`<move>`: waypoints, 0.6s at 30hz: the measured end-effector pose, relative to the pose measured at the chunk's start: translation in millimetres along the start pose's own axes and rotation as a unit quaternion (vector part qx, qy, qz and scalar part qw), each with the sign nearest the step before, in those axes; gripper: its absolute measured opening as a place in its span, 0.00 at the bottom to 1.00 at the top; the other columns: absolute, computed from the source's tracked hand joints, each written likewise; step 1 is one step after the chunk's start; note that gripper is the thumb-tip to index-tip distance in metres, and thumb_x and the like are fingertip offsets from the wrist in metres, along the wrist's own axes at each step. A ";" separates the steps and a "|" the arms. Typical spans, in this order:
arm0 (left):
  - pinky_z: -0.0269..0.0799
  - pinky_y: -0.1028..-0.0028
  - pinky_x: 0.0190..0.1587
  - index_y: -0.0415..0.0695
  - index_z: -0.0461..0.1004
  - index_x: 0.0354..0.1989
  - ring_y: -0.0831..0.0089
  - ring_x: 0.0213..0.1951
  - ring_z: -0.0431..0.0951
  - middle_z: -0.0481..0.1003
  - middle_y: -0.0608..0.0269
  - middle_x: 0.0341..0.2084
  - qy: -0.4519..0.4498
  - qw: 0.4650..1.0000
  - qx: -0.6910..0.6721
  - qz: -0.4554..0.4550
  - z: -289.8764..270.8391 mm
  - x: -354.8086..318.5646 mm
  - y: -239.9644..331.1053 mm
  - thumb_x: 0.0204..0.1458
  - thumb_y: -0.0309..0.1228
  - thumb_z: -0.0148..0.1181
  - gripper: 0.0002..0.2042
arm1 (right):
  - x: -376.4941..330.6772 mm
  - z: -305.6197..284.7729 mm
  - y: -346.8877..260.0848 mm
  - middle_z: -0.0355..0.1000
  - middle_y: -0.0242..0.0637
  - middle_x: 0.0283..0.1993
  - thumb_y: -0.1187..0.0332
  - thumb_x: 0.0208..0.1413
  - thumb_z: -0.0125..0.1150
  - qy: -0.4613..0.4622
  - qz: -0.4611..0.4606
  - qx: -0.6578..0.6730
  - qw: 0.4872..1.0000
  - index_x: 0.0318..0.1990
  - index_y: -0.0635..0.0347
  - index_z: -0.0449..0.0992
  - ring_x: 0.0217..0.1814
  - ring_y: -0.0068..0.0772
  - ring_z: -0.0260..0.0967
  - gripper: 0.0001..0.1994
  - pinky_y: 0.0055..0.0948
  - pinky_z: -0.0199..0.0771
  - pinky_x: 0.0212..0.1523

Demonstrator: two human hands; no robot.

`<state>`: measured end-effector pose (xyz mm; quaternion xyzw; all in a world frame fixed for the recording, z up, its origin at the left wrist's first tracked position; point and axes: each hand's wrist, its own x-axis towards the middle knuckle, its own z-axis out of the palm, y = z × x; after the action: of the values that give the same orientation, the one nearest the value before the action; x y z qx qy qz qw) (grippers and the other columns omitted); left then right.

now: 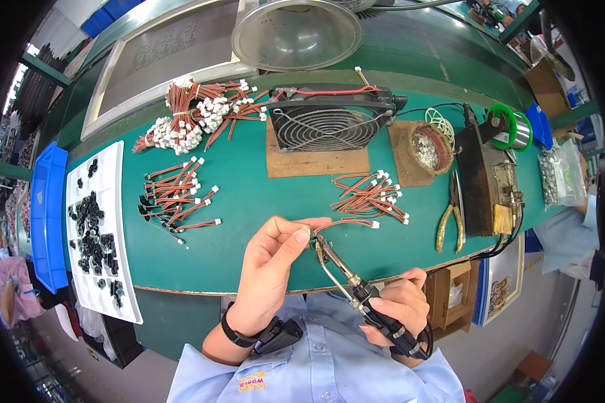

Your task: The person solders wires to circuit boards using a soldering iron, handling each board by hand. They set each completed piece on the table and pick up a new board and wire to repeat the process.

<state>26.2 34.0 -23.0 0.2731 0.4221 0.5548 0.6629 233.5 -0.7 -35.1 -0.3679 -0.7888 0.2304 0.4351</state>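
My left hand [270,265] pinches a small black part with a red wire lead [346,223] that ends in a white plug, held over the front of the green bench [249,195]. My right hand [400,305] grips the black handle of a soldering iron [339,265]. Its tip points up-left and meets the part at my left fingertips. A loose pile of red leads with white plugs [370,191] lies just beyond the hands. More such leads with black parts [175,195] lie to the left.
A black fan [329,121] stands on a brown board at the back, a solder-dross dish [427,148] and pliers [450,218] to the right, beside a solder feeder with a green spool [507,131]. A white tray of black parts [97,228] sits at left. Bundled leads [195,114] lie behind.
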 end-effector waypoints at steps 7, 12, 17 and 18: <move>0.57 0.69 0.55 0.41 0.67 0.32 0.68 0.48 0.70 0.73 0.48 0.42 0.008 1.000 -0.001 0.003 0.1 1.5 -0.1 0.55 0.29 0.51 0.05 | 0.8 1.2 1.3 0.67 0.28 0.19 0.56 0.41 0.66 -0.004 0.007 0.004 1.000 0.38 0.53 0.73 0.21 0.27 0.63 0.18 0.36 0.55 0.42; 0.57 0.68 0.56 0.41 0.67 0.32 0.66 0.48 0.70 0.73 0.48 0.42 0.014 1.000 0.008 0.010 0.6 0.2 -1.2 0.55 0.29 0.51 0.05 | -0.4 0.5 1.0 0.67 0.28 0.18 0.56 0.41 0.66 -0.003 -0.001 0.000 1.000 0.38 0.54 0.73 0.21 0.27 0.63 0.18 0.36 0.55 0.42; 0.57 0.67 0.56 0.40 0.67 0.32 0.66 0.49 0.71 0.74 0.48 0.42 0.016 1.000 0.016 0.013 1.9 -1.1 -0.7 0.55 0.29 0.52 0.05 | 1.1 -1.4 -1.9 0.67 0.28 0.18 0.56 0.41 0.66 -0.009 -0.004 -0.011 1.000 0.38 0.54 0.73 0.20 0.27 0.63 0.18 0.36 0.55 0.42; 0.57 0.67 0.56 0.40 0.67 0.32 0.66 0.49 0.71 0.74 0.48 0.42 0.018 1.000 0.018 0.014 2.2 -1.4 -0.6 0.55 0.29 0.52 0.05 | 1.8 -2.0 -2.7 0.67 0.29 0.18 0.56 0.41 0.66 -0.012 -0.001 -0.012 1.000 0.37 0.54 0.73 0.20 0.27 0.63 0.18 0.36 0.55 0.42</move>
<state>28.4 32.8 -22.1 0.2813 0.4401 0.5609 0.6423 233.5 -0.9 -31.3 -0.3692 -0.7972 0.2252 0.4213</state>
